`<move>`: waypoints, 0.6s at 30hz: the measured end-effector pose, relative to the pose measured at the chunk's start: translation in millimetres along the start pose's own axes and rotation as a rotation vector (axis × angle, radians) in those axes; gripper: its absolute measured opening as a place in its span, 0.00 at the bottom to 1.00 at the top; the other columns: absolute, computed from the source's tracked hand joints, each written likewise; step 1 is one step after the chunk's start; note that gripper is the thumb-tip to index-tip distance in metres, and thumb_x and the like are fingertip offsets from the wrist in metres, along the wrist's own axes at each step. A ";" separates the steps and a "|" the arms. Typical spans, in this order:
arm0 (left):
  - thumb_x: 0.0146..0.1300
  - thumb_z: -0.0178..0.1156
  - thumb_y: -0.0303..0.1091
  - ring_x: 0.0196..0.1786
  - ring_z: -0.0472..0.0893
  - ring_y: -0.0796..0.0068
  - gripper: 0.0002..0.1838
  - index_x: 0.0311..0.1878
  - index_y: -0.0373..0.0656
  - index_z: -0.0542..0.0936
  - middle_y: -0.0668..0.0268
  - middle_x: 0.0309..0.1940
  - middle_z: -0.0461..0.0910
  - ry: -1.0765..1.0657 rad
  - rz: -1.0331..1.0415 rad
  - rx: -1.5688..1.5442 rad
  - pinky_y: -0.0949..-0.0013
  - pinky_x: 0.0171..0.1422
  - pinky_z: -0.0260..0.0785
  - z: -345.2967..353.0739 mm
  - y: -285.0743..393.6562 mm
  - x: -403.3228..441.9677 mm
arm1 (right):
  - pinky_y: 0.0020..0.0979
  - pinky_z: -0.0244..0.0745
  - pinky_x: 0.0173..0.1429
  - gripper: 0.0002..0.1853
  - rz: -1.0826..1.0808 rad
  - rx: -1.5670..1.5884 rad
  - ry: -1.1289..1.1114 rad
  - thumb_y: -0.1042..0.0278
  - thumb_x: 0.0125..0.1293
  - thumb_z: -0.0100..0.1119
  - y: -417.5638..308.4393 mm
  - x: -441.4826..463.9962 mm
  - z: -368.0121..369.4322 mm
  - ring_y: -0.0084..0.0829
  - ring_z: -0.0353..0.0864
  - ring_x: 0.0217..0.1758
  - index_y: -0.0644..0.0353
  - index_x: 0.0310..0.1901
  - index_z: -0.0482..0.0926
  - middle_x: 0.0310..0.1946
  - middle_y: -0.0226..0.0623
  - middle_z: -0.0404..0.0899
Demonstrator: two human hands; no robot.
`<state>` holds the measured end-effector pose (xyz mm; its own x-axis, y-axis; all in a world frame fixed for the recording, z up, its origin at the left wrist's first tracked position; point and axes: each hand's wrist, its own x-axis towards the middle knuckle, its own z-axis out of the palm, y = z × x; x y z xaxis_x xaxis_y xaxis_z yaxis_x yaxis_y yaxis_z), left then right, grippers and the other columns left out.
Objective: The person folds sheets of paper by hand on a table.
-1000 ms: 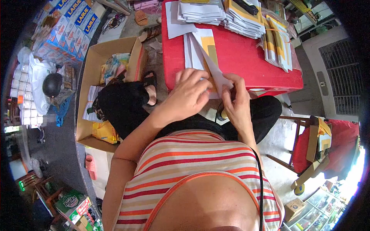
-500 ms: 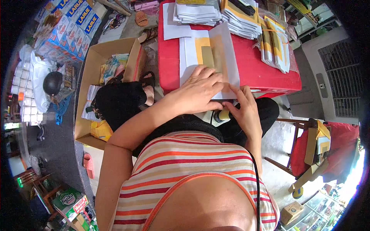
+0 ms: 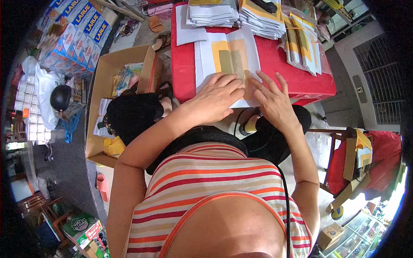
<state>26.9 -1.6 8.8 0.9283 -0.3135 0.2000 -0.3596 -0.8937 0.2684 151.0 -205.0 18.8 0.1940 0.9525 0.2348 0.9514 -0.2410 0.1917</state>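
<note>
1. The left hand (image 3: pixel 219 95) is laid open, fingers slightly bent, across the lower part of a white-and-yellow sheet (image 3: pixel 226 60).
2. The right hand (image 3: pixel 275 99) is spread open at the sheet's right edge, nothing gripped.
3. That side, lifted a second ago, is now lowered onto the red table (image 3: pixel 184 69); apparently, no holding up is needed.
4. Beyond, paper stacks (image 3: pixel 213 17) are piled.

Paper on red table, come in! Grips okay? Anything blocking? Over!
Left grip open, resting on paper. Right grip open at its right edge. Paper at near edge of red table. Nothing seems in the way.
</note>
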 end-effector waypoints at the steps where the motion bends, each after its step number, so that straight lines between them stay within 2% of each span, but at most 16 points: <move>1: 0.53 0.72 0.36 0.76 0.62 0.56 0.32 0.62 0.41 0.74 0.55 0.70 0.68 0.022 0.016 -0.004 0.50 0.79 0.51 -0.3 -0.5 -1.2 | 0.56 0.49 0.79 0.17 -0.003 -0.001 0.002 0.70 0.60 0.57 2.7 -0.7 0.2 0.34 0.65 0.75 0.52 0.52 0.77 0.64 0.32 0.75; 3: 0.54 0.72 0.36 0.76 0.61 0.56 0.31 0.61 0.41 0.74 0.55 0.70 0.68 0.025 0.016 -0.011 0.51 0.79 0.52 -2.3 -2.1 -3.9 | 0.57 0.47 0.80 0.25 0.006 0.052 -0.038 0.76 0.49 0.66 9.7 -2.7 1.8 0.36 0.64 0.75 0.53 0.53 0.77 0.63 0.31 0.76; 5: 0.54 0.71 0.35 0.76 0.61 0.56 0.30 0.61 0.41 0.74 0.55 0.70 0.68 0.025 0.018 -0.023 0.51 0.79 0.52 -3.4 -4.2 -7.4 | 0.56 0.50 0.79 0.23 0.002 0.065 -0.017 0.75 0.51 0.66 12.6 -3.9 2.4 0.34 0.68 0.72 0.53 0.53 0.78 0.60 0.31 0.77; 7: 0.55 0.71 0.33 0.77 0.60 0.55 0.29 0.61 0.40 0.75 0.56 0.70 0.67 0.033 0.019 -0.088 0.52 0.80 0.54 -4.6 -7.4 -12.5 | 0.52 0.56 0.76 0.16 -0.002 0.144 0.023 0.72 0.59 0.59 16.0 -5.0 3.0 0.33 0.74 0.67 0.54 0.51 0.80 0.57 0.33 0.79; 13: 0.54 0.69 0.29 0.78 0.60 0.54 0.27 0.59 0.40 0.76 0.56 0.72 0.66 0.020 -0.031 -0.099 0.53 0.80 0.56 -20.5 -14.6 -39.1 | 0.46 0.65 0.72 0.16 0.006 0.268 0.048 0.75 0.59 0.59 21.8 -6.5 6.1 0.34 0.79 0.62 0.56 0.50 0.80 0.56 0.35 0.80; 18: 0.51 0.67 0.25 0.77 0.62 0.54 0.26 0.57 0.40 0.78 0.58 0.71 0.69 0.012 -0.057 -0.017 0.51 0.80 0.55 -42.3 -31.5 -73.0 | 0.44 0.67 0.68 0.16 0.006 0.288 0.070 0.76 0.57 0.60 23.0 -6.8 6.7 0.37 0.80 0.59 0.57 0.49 0.81 0.56 0.36 0.81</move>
<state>-33.5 63.1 25.6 0.9463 -0.2580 0.1949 -0.3076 -0.9043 0.2960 173.1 -215.8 15.3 0.1929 0.9336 0.3018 0.9808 -0.1747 -0.0865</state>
